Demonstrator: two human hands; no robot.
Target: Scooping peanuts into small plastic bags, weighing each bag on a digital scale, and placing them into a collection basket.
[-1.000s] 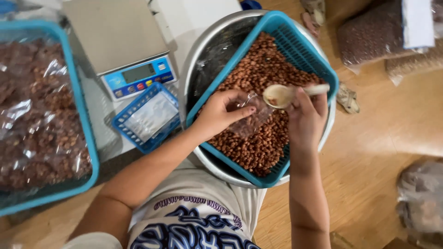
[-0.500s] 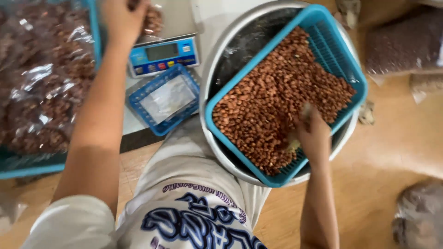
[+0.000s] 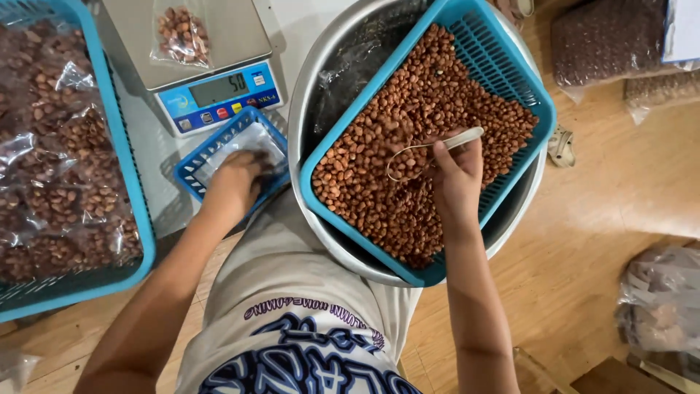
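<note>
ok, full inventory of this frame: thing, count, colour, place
large basket: 1, blue, tilted inside the metal basin, full of red-brown peanuts
peanuts: many, red-brown, in the large basket
metal basin: 1, silver, centre
scale: 1, grey with blue front, top left
small bag of peanuts: 1, clear, on the scale pan
small tray: 1, blue, below the scale, holds clear empty bags
left basket: 1, blue, far left, piled with packed peanut bags
sacks: several, clear, right side on the wooden floor
spoon: 1, pale, on the peanuts
left hand: in the small tray
right hand: holds the spoon
</note>
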